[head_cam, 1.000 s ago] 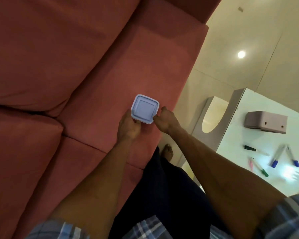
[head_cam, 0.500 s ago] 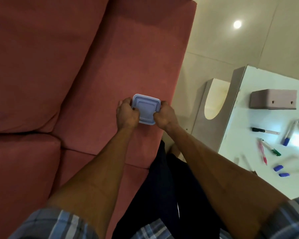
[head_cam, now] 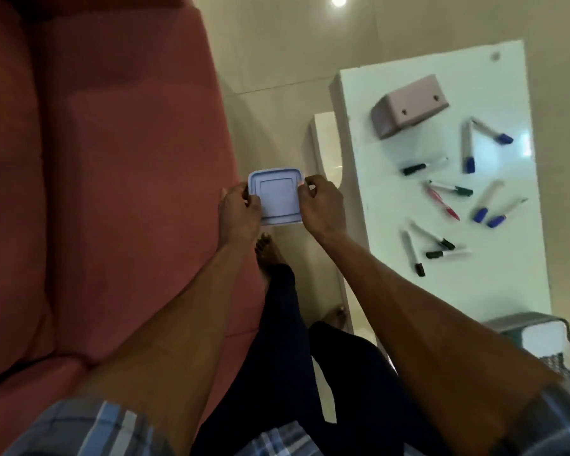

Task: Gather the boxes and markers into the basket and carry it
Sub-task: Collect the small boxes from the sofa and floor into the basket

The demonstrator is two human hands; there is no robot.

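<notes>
Both hands, left hand (head_cam: 239, 210) and right hand (head_cam: 320, 209), pinch opposite edges of the small square pale-blue plastic box (head_cam: 274, 197), held between the red sofa (head_cam: 112, 159) and the white table (head_cam: 441, 192). To carry it well, keep the lid level and swing right toward the grey basket (head_cam: 537, 337) at the table's near end, clear of the scattered markers (head_cam: 448, 189).

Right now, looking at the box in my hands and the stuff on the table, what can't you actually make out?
- Blue box, head view: only its lid shows; contents are hidden, and the left hand and right hand cover its sides.
- Basket: cut off by the right forearm and the frame edge; its inside is unseen.
- Markers on the table: motion-blurred and too small to read labels.
- Pink box: its far side is hidden.
</notes>
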